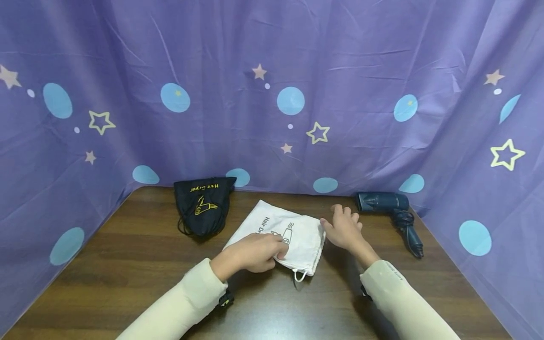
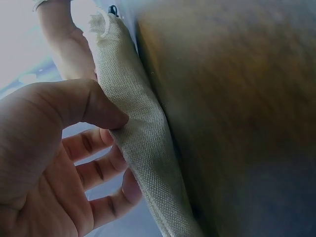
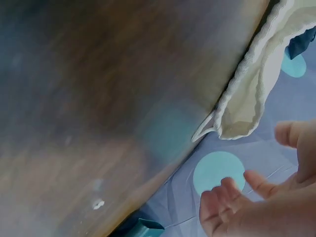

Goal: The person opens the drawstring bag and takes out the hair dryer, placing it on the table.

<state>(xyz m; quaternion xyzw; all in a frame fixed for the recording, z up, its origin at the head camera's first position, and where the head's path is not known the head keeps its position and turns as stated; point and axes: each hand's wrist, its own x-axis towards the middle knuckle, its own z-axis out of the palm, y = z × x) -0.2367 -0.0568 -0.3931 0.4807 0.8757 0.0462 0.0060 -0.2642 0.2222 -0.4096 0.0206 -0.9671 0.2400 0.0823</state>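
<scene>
A white drawstring bag (image 1: 307, 241) printed with a hair dryer picture lies in the middle of the table. My left hand (image 1: 257, 251) pinches its near edge; in the left wrist view, the thumb presses the cloth (image 2: 143, 143) with the fingers behind it. Beside the bag's mouth, at its right end, is my right hand (image 1: 345, 230), fingers loosely bent and holding nothing. The right wrist view shows the mouth (image 3: 242, 118) gaping a little, with a cord loop (image 3: 203, 127) at its corner. Whether anything is inside cannot be seen.
A dark blue hair dryer (image 1: 382, 202) lies at the back right, its cord bundled by the handle. At the back left is a black drawstring bag (image 1: 212, 219) with yellow print. A purple curtain (image 1: 238, 56) hangs round the wooden table (image 1: 127, 245).
</scene>
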